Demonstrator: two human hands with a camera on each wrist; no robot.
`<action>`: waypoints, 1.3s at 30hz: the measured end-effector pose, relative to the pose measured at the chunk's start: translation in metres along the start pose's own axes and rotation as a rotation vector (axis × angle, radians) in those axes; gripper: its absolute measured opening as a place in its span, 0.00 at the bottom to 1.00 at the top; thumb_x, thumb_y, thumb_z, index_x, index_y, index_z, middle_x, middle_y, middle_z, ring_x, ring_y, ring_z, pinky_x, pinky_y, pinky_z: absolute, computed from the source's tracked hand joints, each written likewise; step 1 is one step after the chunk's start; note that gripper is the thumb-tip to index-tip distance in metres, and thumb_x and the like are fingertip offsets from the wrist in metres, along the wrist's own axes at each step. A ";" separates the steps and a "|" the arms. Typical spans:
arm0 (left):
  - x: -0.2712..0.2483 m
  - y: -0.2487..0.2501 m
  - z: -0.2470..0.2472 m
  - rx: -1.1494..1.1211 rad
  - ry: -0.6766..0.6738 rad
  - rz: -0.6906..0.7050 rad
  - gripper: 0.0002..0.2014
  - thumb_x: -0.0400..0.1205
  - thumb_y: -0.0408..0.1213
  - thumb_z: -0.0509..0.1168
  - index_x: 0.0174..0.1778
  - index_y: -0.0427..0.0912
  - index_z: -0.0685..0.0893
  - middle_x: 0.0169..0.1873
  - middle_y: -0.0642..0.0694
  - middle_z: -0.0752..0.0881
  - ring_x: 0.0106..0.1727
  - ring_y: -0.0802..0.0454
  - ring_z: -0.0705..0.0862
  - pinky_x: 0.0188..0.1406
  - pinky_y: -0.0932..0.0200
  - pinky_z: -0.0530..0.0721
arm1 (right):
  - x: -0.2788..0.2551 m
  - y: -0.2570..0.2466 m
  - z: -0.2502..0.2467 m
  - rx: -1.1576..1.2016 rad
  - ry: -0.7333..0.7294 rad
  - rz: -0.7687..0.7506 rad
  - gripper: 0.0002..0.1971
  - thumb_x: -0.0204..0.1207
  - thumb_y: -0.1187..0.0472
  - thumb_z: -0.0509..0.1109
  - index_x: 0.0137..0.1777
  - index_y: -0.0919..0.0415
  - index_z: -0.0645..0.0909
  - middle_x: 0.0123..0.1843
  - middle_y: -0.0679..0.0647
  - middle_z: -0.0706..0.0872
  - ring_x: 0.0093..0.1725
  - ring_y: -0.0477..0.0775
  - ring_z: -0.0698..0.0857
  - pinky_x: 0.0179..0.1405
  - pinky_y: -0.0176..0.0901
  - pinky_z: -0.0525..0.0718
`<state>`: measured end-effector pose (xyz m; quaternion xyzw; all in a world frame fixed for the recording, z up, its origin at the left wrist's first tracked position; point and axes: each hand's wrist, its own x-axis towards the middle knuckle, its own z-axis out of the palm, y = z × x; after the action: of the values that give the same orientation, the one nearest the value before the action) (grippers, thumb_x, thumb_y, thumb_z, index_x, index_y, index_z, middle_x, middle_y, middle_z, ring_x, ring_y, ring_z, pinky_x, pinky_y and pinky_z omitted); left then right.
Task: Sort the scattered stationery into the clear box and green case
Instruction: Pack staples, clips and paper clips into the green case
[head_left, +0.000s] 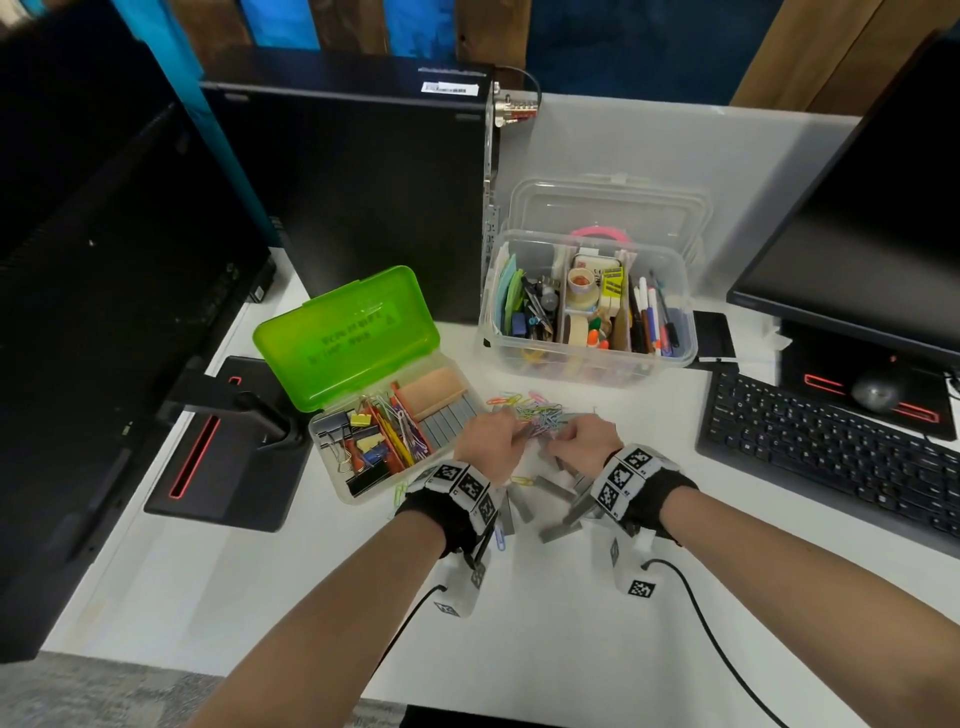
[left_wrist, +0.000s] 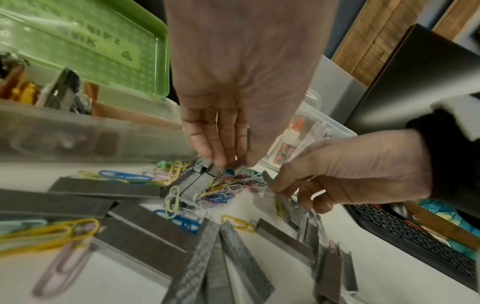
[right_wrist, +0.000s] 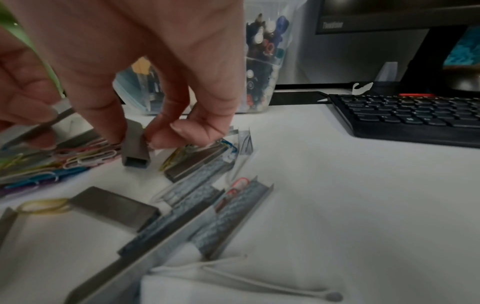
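Observation:
The green case lies open at the left, holding binder clips, paper clips and staple strips. Further right stands the clear box, filled with pens, tape and notes. Between them on the white desk is a pile of coloured paper clips and loose grey staple strips. My left hand reaches down into the pile and pinches a staple strip at its fingertips. My right hand pinches a short staple strip just above the desk. More strips lie under both wrists.
A black keyboard and a monitor sit at the right, with a dark phone beside the clear box. A computer tower stands behind the green case, a monitor base to its left. Wrist cables trail over the near desk.

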<state>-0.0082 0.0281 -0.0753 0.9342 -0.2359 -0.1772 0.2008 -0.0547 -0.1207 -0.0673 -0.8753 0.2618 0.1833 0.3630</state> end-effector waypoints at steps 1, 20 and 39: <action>0.000 -0.002 -0.001 -0.015 0.023 0.005 0.19 0.86 0.52 0.55 0.51 0.36 0.78 0.43 0.39 0.87 0.46 0.40 0.85 0.44 0.49 0.81 | 0.000 -0.001 0.000 0.029 -0.001 0.002 0.14 0.72 0.56 0.72 0.29 0.62 0.85 0.32 0.58 0.87 0.33 0.51 0.82 0.29 0.32 0.76; -0.004 -0.073 -0.075 -0.099 0.201 -0.199 0.15 0.82 0.34 0.64 0.64 0.42 0.77 0.47 0.41 0.87 0.50 0.40 0.86 0.45 0.50 0.85 | 0.027 -0.115 0.043 0.034 -0.031 -0.322 0.13 0.69 0.65 0.73 0.52 0.52 0.85 0.39 0.53 0.84 0.39 0.55 0.83 0.40 0.39 0.78; -0.006 -0.095 -0.077 -0.181 0.188 -0.299 0.11 0.79 0.30 0.64 0.57 0.43 0.79 0.41 0.43 0.87 0.44 0.43 0.86 0.43 0.53 0.85 | 0.029 -0.120 0.077 -0.291 -0.172 -0.454 0.12 0.74 0.66 0.70 0.57 0.61 0.78 0.54 0.57 0.84 0.52 0.58 0.81 0.46 0.41 0.75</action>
<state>0.0541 0.1304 -0.0513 0.9494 -0.0575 -0.1373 0.2765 0.0294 -0.0023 -0.0687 -0.9356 -0.0017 0.2067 0.2862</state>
